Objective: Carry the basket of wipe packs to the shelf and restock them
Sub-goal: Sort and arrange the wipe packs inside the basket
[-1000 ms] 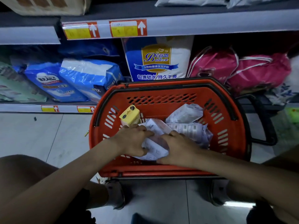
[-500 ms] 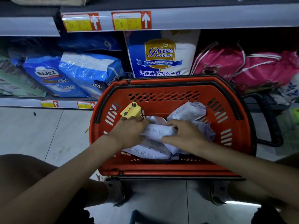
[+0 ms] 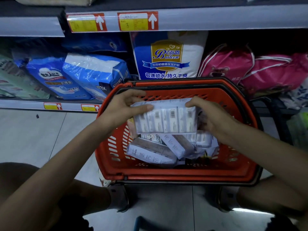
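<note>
Head view: left hand (image 3: 124,108) and right hand (image 3: 210,117) grip wipe multipack (image 3: 165,120) ends, long axis left-right, above basket (image 3: 175,176).

Red slotted basket (image 3: 183,177) before shelf (image 3: 233,17), pale wipe bundle (image 3: 166,119) held above it, perhaps five loose packs (image 3: 150,154) jumbled inside.

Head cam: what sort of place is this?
Probably a supermarket aisle: yellow-and-red price tags on shelf edges, blue bagged packs on the lower shelf, a red shopping basket on the floor. Left hand and right hand hold a wipe multipack above it.
</note>
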{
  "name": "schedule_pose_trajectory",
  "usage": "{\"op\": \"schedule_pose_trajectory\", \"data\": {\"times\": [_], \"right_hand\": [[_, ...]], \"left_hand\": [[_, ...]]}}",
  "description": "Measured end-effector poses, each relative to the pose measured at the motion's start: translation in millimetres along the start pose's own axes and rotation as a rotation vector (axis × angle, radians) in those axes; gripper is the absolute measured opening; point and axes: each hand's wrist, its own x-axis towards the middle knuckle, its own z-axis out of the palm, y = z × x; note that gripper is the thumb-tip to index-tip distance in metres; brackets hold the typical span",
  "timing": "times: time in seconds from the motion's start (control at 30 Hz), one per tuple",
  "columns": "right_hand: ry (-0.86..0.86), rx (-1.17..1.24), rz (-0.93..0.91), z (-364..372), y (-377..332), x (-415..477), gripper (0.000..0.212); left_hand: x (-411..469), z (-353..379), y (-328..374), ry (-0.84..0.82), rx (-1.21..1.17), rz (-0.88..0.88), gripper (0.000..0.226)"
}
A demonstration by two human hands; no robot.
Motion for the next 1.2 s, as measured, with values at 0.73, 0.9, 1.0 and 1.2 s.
{"op": "schedule_pose_trajectory", "data": {"times": [0.73, 0.9, 1.0, 1.2], "right_hand": [[0.169, -0.762, -1.272, 13.3, 36.0, -16.9, 0.039], [0.186, -1.226, -1.677, 6.9, 33.5, -12.5, 0.036], [0.254, -1.324, -1.787, 6.5, 31.5, -7.3, 0.026], [0.342, -1.459, -1.895, -2.8, 24.3, 0.7, 0.031]], "left_hand": [[-20.9, 23.1, 5.6, 0.055, -0.674, -0.501, 0.051], [-21.5, 23.0, 5.6, 0.107, -0.752, -0.451, 0.031], [-22.0, 20.1, 6.5, 0.144, -0.796, -0.363, 0.023], [-18.2, 15.2, 11.1, 0.111, -0.843, -0.219, 0.025]]}}
